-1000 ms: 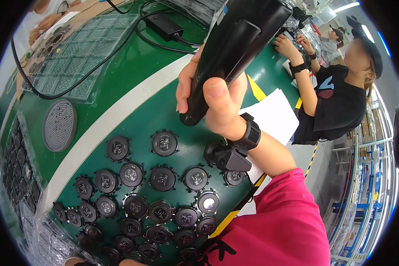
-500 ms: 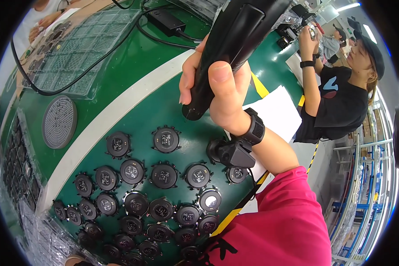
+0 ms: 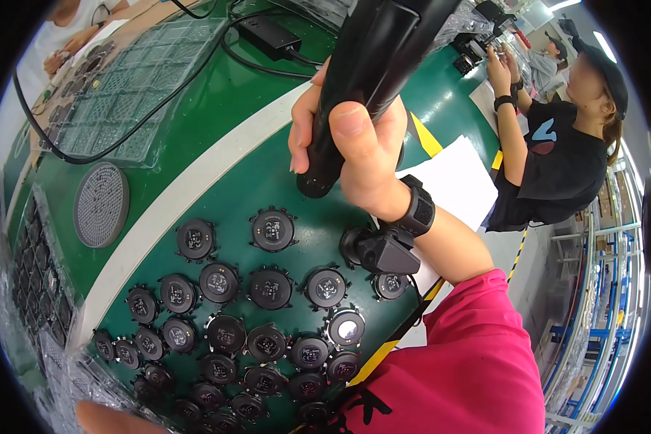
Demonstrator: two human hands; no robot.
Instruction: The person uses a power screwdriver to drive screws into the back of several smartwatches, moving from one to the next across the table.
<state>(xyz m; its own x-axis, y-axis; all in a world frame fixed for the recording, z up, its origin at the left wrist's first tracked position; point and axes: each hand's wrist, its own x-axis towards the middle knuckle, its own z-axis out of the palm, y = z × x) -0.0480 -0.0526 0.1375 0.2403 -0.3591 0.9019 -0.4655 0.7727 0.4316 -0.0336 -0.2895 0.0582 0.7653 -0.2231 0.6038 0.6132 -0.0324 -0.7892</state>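
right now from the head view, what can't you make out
All in the head view:
- Black handheld device: upper end cut off by the top edge.
- Right hand: some finger parts hidden behind that device.
- Left hand: blurred and mostly cut off by the lower edge; any grip unclear.
- Round black watch cases: undersides hidden against the table; fine print too small to read.

The handheld device (image 3: 369,69) looks smooth, slightly glossy plastic.
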